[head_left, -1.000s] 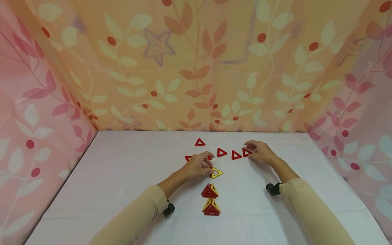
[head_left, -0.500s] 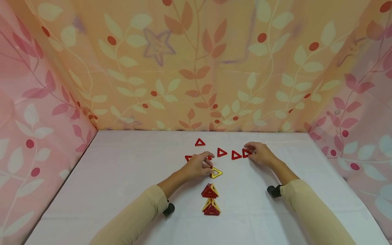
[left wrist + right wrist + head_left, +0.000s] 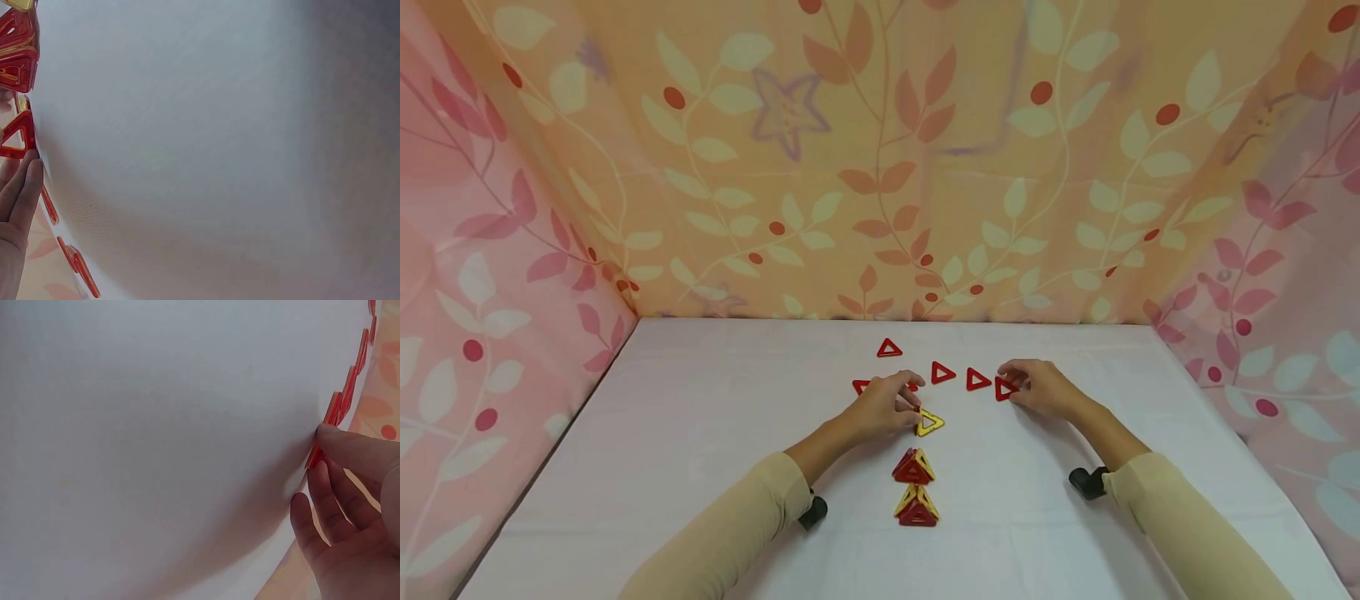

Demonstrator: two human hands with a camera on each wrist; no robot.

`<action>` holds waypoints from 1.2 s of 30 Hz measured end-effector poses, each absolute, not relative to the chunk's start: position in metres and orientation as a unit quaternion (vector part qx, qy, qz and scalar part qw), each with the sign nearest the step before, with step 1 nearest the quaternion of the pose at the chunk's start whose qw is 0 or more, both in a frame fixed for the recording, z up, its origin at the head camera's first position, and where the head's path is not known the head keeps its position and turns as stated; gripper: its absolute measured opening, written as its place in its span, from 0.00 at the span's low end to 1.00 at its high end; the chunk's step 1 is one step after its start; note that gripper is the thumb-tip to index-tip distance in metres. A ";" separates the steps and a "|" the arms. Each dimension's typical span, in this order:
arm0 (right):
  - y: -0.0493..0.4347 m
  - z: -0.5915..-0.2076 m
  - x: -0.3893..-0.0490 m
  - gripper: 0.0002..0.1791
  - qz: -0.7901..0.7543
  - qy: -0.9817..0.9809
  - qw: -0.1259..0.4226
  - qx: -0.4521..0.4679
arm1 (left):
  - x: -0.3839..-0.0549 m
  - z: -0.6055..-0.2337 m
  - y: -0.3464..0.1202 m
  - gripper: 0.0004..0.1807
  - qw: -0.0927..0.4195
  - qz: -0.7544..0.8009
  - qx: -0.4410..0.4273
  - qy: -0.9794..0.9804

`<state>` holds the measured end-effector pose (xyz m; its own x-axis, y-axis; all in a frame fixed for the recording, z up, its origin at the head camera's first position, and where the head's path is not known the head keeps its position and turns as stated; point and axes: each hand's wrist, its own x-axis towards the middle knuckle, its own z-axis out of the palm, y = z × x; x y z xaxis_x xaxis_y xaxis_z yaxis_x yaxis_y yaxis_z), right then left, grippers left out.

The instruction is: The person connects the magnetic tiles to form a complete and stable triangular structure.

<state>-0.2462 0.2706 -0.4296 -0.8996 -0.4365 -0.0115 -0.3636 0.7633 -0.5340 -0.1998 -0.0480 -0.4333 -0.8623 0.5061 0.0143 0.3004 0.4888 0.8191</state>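
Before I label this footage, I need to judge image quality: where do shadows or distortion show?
Head: soft shadow beside the right beige fabric sleeve; left wrist: white tabletop darkens rightward, its edge bowed; right wrist: broad shadow left of the right grip.

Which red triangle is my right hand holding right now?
The rightmost red triangle: only this one is pinched by your right hand, while its neighbour to the left lies flat, untouched.
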 end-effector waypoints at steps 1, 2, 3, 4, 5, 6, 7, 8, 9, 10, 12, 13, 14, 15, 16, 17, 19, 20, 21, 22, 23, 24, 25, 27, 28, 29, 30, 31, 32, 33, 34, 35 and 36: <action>0.270 -0.430 -0.245 0.20 -0.272 0.936 0.070 -0.213 | -0.200 -0.434 -0.048 0.28 0.115 0.447 0.235 0.855; 0.269 -0.430 -0.244 0.20 -0.273 0.935 0.071 -0.217 | -0.200 -0.434 -0.048 0.28 0.116 0.446 0.235 0.856; 0.268 -0.430 -0.242 0.20 -0.275 0.934 0.073 -0.218 | -0.200 -0.434 -0.048 0.28 0.116 0.445 0.234 0.857; 0.267 -0.430 -0.241 0.21 -0.277 0.932 0.076 -0.221 | -0.200 -0.434 -0.048 0.28 0.116 0.444 0.233 0.858; 0.266 -0.430 -0.239 0.21 -0.281 0.930 0.078 -0.223 | -0.200 -0.435 -0.048 0.28 0.116 0.442 0.233 0.858; 0.264 -0.431 -0.238 0.21 -0.282 0.929 0.081 -0.224 | -0.200 -0.435 -0.048 0.28 0.116 0.442 0.232 0.859; 0.262 -0.431 -0.237 0.21 -0.285 0.928 0.085 -0.225 | -0.200 -0.435 -0.048 0.28 0.116 0.441 0.232 0.859; 0.260 -0.431 -0.235 0.21 -0.287 0.926 0.086 -0.229 | -0.200 -0.435 -0.047 0.28 0.116 0.440 0.232 0.860; 0.258 -0.431 -0.234 0.21 -0.288 0.925 0.087 -0.231 | -0.200 -0.435 -0.047 0.28 0.116 0.440 0.231 0.860; 0.256 -0.431 -0.233 0.21 -0.289 0.924 0.087 -0.234 | -0.200 -0.435 -0.047 0.28 0.116 0.441 0.231 0.859; 0.252 -0.431 -0.230 0.22 -0.291 0.922 0.086 -0.240 | -0.200 -0.436 -0.047 0.27 0.115 0.442 0.231 0.859; 0.251 -0.431 -0.229 0.21 -0.290 0.921 0.085 -0.244 | -0.200 -0.436 -0.047 0.27 0.115 0.441 0.231 0.860; 0.249 -0.431 -0.229 0.21 -0.290 0.921 0.083 -0.248 | -0.200 -0.436 -0.047 0.27 0.114 0.441 0.231 0.859; 0.248 -0.431 -0.228 0.21 -0.290 0.920 0.082 -0.250 | -0.200 -0.436 -0.047 0.27 0.114 0.441 0.231 0.860; 0.247 -0.431 -0.228 0.21 -0.289 0.919 0.083 -0.253 | -0.200 -0.436 -0.047 0.27 0.114 0.441 0.231 0.860; 0.245 -0.431 -0.227 0.21 -0.288 0.919 0.082 -0.257 | -0.200 -0.435 -0.047 0.27 0.113 0.439 0.231 0.861; 0.242 -0.432 -0.227 0.21 -0.286 0.917 0.082 -0.265 | -0.200 -0.435 -0.047 0.27 0.114 0.438 0.230 0.862; 0.240 -0.432 -0.226 0.21 -0.285 0.916 0.082 -0.270 | -0.200 -0.434 -0.047 0.27 0.114 0.438 0.229 0.862; 0.238 -0.431 -0.226 0.21 -0.285 0.915 0.082 -0.274 | -0.200 -0.434 -0.047 0.27 0.115 0.438 0.229 0.862; 0.236 -0.432 -0.225 0.21 -0.284 0.915 0.080 -0.275 | -0.200 -0.434 -0.047 0.27 0.116 0.438 0.229 0.862; 0.233 -0.432 -0.225 0.21 -0.283 0.915 0.078 -0.277 | -0.200 -0.434 -0.047 0.27 0.116 0.438 0.228 0.861; 0.231 -0.432 -0.225 0.21 -0.285 0.913 0.077 -0.280 | -0.200 -0.433 -0.047 0.27 0.117 0.439 0.228 0.861; 0.228 -0.432 -0.224 0.21 -0.286 0.912 0.077 -0.283 | -0.200 -0.433 -0.047 0.27 0.117 0.440 0.229 0.861; 0.222 -0.431 -0.223 0.21 -0.290 0.910 0.080 -0.285 | -0.200 -0.433 -0.047 0.27 0.118 0.440 0.229 0.860; 0.219 -0.431 -0.223 0.21 -0.292 0.909 0.082 -0.287 | -0.200 -0.433 -0.047 0.27 0.117 0.439 0.229 0.861; 0.216 -0.431 -0.223 0.21 -0.295 0.906 0.085 -0.291 | -0.200 -0.433 -0.047 0.27 0.118 0.438 0.229 0.861; 0.214 -0.431 -0.223 0.21 -0.296 0.905 0.087 -0.294 | -0.200 -0.433 -0.047 0.27 0.118 0.437 0.228 0.862; 0.211 -0.432 -0.223 0.21 -0.297 0.904 0.087 -0.295 | -0.200 -0.433 -0.047 0.27 0.118 0.436 0.228 0.862; 0.208 -0.432 -0.223 0.21 -0.298 0.903 0.087 -0.298 | -0.200 -0.433 -0.047 0.27 0.117 0.435 0.229 0.863; 0.206 -0.432 -0.224 0.20 -0.297 0.903 0.086 -0.298 | -0.200 -0.433 -0.047 0.27 0.117 0.434 0.229 0.863; 0.204 -0.432 -0.224 0.20 -0.296 0.903 0.084 -0.299 | -0.200 -0.433 -0.047 0.27 0.117 0.435 0.230 0.863; 0.202 -0.433 -0.224 0.20 -0.294 0.904 0.082 -0.301 | -0.200 -0.432 -0.047 0.27 0.117 0.435 0.231 0.862; 0.200 -0.433 -0.224 0.21 -0.293 0.904 0.081 -0.301 | -0.200 -0.432 -0.047 0.27 0.117 0.435 0.232 0.862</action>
<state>-0.2244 0.1999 -0.4329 -0.8055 -0.5918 0.0307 -0.4974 0.6471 -0.5778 -0.2000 -0.0473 -0.4324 -0.8652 0.5014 -0.0006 0.2975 0.5142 0.8044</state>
